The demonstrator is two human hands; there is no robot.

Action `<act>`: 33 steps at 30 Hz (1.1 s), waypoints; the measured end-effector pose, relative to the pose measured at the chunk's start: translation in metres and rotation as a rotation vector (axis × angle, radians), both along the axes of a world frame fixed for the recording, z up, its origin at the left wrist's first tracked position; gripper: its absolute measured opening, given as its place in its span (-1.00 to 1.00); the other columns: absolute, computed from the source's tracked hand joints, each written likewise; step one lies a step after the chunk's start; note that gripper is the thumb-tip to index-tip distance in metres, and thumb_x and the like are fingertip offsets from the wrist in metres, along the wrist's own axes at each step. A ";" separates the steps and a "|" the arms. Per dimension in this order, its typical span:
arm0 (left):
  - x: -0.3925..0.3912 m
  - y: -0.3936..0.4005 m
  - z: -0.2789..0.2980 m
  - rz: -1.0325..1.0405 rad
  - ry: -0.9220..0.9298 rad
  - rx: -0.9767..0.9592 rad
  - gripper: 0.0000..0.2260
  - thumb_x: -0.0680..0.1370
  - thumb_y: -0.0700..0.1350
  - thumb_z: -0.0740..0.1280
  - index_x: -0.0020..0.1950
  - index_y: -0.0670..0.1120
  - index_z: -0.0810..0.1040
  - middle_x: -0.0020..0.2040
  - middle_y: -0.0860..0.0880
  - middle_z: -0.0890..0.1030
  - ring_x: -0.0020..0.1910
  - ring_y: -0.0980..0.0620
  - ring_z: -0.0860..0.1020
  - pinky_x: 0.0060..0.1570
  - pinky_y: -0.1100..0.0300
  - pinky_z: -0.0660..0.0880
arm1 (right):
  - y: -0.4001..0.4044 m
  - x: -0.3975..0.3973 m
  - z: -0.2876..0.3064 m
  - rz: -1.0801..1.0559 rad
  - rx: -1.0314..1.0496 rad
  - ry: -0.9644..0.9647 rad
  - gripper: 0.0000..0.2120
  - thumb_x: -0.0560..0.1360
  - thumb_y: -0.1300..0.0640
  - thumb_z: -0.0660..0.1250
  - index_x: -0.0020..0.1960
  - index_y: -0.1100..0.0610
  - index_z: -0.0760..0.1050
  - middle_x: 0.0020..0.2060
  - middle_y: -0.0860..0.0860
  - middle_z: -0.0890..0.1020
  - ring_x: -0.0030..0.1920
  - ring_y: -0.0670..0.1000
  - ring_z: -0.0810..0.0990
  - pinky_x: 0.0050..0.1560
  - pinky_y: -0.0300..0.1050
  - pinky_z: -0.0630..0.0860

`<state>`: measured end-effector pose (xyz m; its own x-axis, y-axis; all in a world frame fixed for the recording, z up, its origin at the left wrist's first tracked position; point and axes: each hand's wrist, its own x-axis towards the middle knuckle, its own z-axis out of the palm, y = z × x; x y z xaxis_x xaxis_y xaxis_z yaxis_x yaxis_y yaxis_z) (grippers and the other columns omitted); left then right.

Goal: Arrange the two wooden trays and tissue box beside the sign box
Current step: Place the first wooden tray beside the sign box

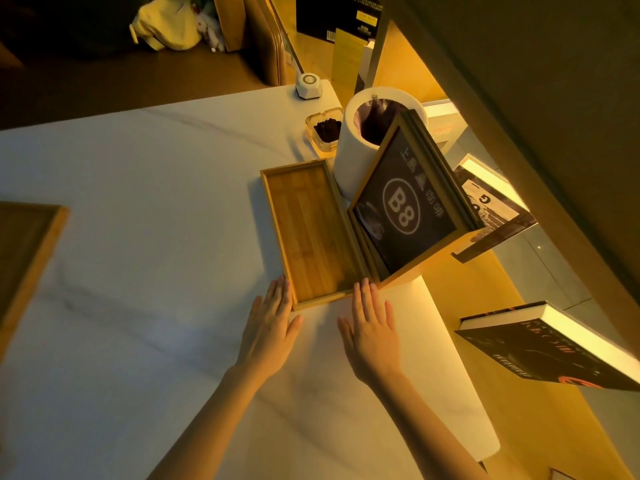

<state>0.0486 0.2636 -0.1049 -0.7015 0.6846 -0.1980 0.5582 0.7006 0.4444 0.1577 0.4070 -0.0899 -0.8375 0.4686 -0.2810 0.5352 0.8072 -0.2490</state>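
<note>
A long wooden tray (308,233) lies on the white marble table (138,237), its right side against the sign box (405,206), a wooden-framed dark panel marked "B8". My left hand (272,327) rests flat at the tray's near left corner, fingertips touching its edge. At the tray's near right corner my right hand (370,327) lies flat, fingers spread, holding nothing. A second wooden tray (24,251) sits at the table's far left edge, partly cut off. No tissue box is visible.
A white cylindrical bin (353,157) with a dark liner stands behind the sign box. A glass ashtray (325,131) with dark grounds and a small white device (308,85) sit at the back. Books (554,348) rest on shelves to the right.
</note>
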 end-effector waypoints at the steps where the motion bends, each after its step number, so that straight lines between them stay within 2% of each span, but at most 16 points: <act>1: 0.001 0.001 0.000 -0.001 -0.005 -0.002 -0.36 0.46 0.21 -0.17 0.44 -0.10 -0.17 0.51 -0.13 0.07 0.48 -0.07 0.05 0.36 0.08 -0.07 | 0.001 0.001 0.000 -0.001 0.003 0.001 -0.32 0.37 -0.27 -0.48 0.39 0.07 -0.36 0.41 -0.04 -0.28 0.42 0.04 -0.34 0.37 -0.06 -0.35; 6: 0.006 0.004 0.000 0.006 -0.024 0.025 -0.42 0.55 0.10 0.02 0.40 -0.07 -0.24 0.52 -0.12 0.03 0.49 -0.05 0.01 0.35 0.11 -0.11 | 0.003 0.002 0.000 -0.012 0.029 0.020 -0.31 0.37 -0.26 -0.50 0.40 0.08 -0.32 0.40 -0.04 -0.25 0.42 0.05 -0.30 0.37 -0.06 -0.31; 9: 0.006 0.004 0.001 0.002 -0.024 0.016 -0.37 0.49 0.23 -0.14 0.44 -0.09 -0.16 0.51 -0.13 0.06 0.49 -0.07 0.03 0.34 0.10 -0.10 | 0.002 0.002 0.000 -0.022 0.048 0.039 -0.33 0.45 -0.22 -0.34 0.47 0.10 -0.18 0.41 -0.03 -0.20 0.42 0.05 -0.26 0.37 -0.04 -0.27; 11: 0.006 0.005 0.002 0.005 -0.024 0.015 -0.36 0.48 0.24 -0.14 0.45 -0.11 -0.13 0.51 -0.14 0.07 0.49 -0.08 0.04 0.34 0.10 -0.10 | 0.001 0.002 -0.003 -0.026 0.081 0.048 -0.34 0.48 -0.19 -0.28 0.48 0.12 -0.07 0.44 0.01 -0.11 0.42 0.06 -0.19 0.38 -0.02 -0.20; 14: 0.008 0.006 0.003 0.009 -0.033 0.032 -0.43 0.55 0.09 0.02 0.45 -0.11 -0.13 0.51 -0.14 0.05 0.49 -0.08 0.03 0.34 0.10 -0.10 | 0.002 0.003 -0.006 -0.033 0.124 0.072 -0.41 0.54 -0.15 -0.16 0.46 0.14 0.06 0.48 0.09 0.13 0.43 0.08 -0.07 0.37 0.06 -0.08; 17: 0.008 0.007 0.003 0.016 -0.039 0.032 -0.43 0.55 0.05 0.07 0.45 -0.11 -0.11 0.51 -0.14 0.07 0.48 -0.09 0.05 0.39 0.04 -0.04 | 0.002 0.003 -0.008 -0.028 0.112 0.077 -0.43 0.54 -0.12 -0.03 0.46 0.14 0.07 0.48 0.10 0.16 0.42 0.08 -0.07 0.38 0.08 -0.07; 24: 0.008 0.006 0.006 0.007 -0.034 0.020 -0.44 0.56 0.04 0.08 0.45 -0.12 -0.09 0.51 -0.14 0.09 0.48 -0.10 0.08 0.40 0.00 0.01 | 0.002 0.003 -0.005 -0.027 0.114 0.053 -0.42 0.53 -0.11 -0.03 0.47 0.14 0.06 0.48 0.10 0.15 0.42 0.09 -0.08 0.38 0.07 -0.07; 29: 0.011 0.006 0.008 0.001 -0.041 0.004 -0.43 0.56 0.03 0.06 0.45 -0.10 -0.16 0.52 -0.12 0.04 0.49 -0.06 0.03 0.41 0.04 -0.04 | 0.001 0.006 -0.006 -0.033 0.168 0.027 -0.44 0.51 -0.09 0.08 0.42 0.16 0.21 0.41 0.12 0.33 0.40 0.12 0.10 0.33 0.12 0.13; 31: 0.012 0.006 0.008 -0.002 -0.043 -0.004 -0.43 0.56 0.04 0.05 0.44 -0.10 -0.18 0.52 -0.11 0.02 0.49 -0.05 0.01 0.39 0.07 -0.08 | 0.001 0.007 -0.006 -0.023 0.167 0.029 -0.44 0.51 -0.10 0.07 0.43 0.16 0.19 0.42 0.12 0.30 0.41 0.12 0.08 0.34 0.13 0.11; 33: 0.013 0.006 0.009 -0.001 -0.049 -0.016 -0.42 0.56 0.04 0.05 0.45 -0.10 -0.18 0.52 -0.11 0.02 0.49 -0.06 0.01 0.41 0.05 -0.06 | 0.002 0.008 -0.004 -0.009 0.146 0.037 -0.43 0.52 -0.11 0.01 0.46 0.14 0.10 0.47 0.10 0.20 0.43 0.10 -0.03 0.38 0.11 0.01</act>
<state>0.0611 0.2695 -0.0956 -0.6903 0.6816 -0.2427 0.5366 0.7073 0.4602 0.1655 0.4086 -0.0939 -0.8416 0.5097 -0.1785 0.5352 0.8315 -0.1492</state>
